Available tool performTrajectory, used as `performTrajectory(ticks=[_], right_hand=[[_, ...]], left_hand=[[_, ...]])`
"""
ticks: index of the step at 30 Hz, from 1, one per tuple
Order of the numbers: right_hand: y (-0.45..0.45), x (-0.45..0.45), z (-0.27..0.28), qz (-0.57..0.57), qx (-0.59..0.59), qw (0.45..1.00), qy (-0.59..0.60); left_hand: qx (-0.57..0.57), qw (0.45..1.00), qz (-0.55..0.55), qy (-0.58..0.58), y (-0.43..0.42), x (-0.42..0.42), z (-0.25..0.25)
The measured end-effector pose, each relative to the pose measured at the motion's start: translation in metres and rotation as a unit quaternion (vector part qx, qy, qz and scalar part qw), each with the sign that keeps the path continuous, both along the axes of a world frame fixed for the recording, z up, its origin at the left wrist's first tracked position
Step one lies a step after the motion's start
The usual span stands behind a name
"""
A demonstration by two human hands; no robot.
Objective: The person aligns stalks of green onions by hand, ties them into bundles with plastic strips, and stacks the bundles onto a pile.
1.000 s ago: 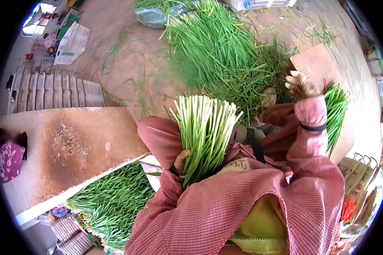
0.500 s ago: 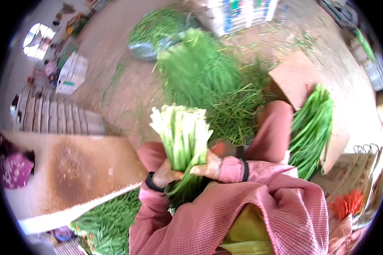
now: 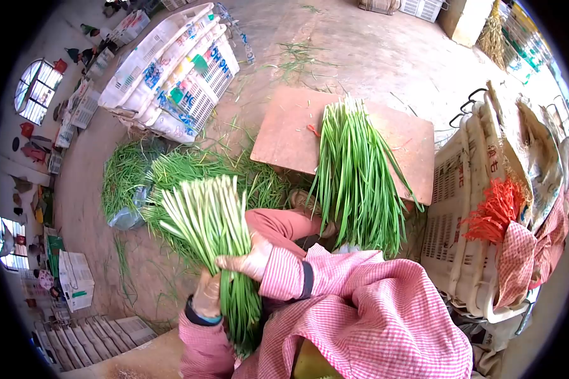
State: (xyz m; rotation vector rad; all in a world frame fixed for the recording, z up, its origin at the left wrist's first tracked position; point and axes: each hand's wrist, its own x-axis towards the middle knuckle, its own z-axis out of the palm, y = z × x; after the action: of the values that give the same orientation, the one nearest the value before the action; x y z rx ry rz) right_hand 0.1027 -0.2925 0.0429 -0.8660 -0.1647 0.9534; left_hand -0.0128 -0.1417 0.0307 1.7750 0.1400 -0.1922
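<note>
A thick bunch of garlic chives [image 3: 210, 218] is between my two hands, pale stem ends up and to the left, green leaves hanging toward my lap. My right hand [image 3: 251, 256] wraps round it from the right, thumb across the front. Lower on the left side, my left hand [image 3: 207, 294] grips the same bunch, its fingers partly hidden. In front of me to the right, another pile of chives [image 3: 354, 170] lies on a brown board [image 3: 284, 136], its leaves drooping over the near edge.
Loose green leaves [image 3: 183, 167] cover the floor ahead, beside a filled plastic bag [image 3: 129, 211]. Stacked white crates [image 3: 171, 82] stand front left. At right, more crates [image 3: 452, 215] carry red ties [image 3: 499, 211] and a checked cloth [image 3: 518, 256].
My view has swung to the right, bringing the board and right-hand crates nearer the middle. Both hands still hold the bunch, whose stem ends now fan more to the left.
</note>
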Motion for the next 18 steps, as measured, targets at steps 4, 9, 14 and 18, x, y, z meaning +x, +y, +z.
performTrajectory(ticks=[4, 9, 14, 18], right_hand=[[-0.084, 0.091, 0.091, -0.209, 0.105, 0.966, -0.113], [-0.187, 0.182, 0.096, -0.322, -0.069, 0.927, -0.181], [-0.211, 0.240, -0.032, -0.325, -0.260, 0.907, -0.068], [-0.184, 0.288, -0.190, -0.346, -0.349, 0.870, -0.049]], left_hand=[[-0.313, 0.944, -0.094, 0.041, -0.080, 0.155, 0.108], [-0.435, 0.890, -0.135, 0.009, -0.201, 0.281, 0.081], [-0.474, 0.834, -0.055, 0.277, -0.234, 0.332, -0.058], [-0.010, 0.966, -0.013, 0.258, -0.214, 0.346, -0.167]])
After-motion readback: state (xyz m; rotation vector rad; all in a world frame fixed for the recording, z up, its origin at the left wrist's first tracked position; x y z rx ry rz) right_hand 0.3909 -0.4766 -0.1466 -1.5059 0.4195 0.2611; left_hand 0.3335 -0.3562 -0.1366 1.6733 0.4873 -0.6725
